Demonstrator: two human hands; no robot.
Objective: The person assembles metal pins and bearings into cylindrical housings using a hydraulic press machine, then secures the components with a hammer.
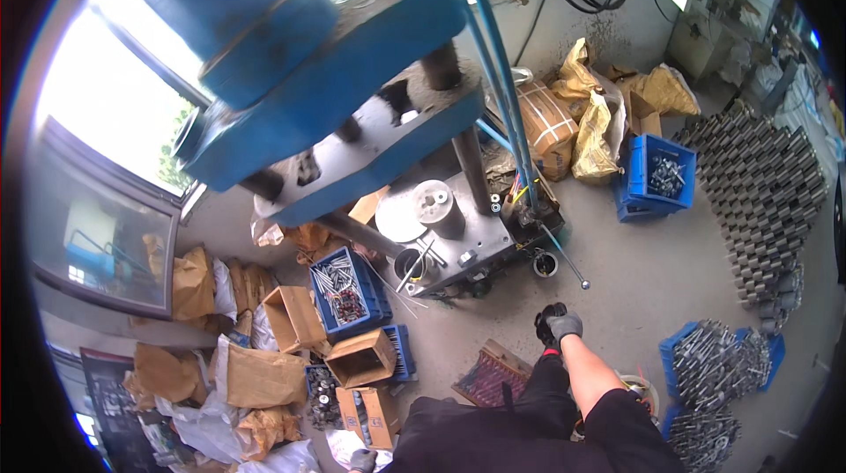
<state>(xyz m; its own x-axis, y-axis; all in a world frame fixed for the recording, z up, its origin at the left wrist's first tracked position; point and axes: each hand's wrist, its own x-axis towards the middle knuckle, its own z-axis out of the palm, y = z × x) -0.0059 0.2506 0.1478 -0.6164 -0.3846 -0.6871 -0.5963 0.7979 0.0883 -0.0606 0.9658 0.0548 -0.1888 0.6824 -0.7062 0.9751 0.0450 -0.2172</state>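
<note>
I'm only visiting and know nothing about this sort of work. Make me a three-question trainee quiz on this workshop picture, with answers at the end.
1. True or false: the person's right hand is bare.
2. What is the main colour of the large machine in front of the person? A) red B) blue C) yellow
3. Fill in the blank: the stacked metal cylinders are toward the ____ side of the picture.

Key:
1. False; it wears a grey glove.
2. B
3. right
</note>
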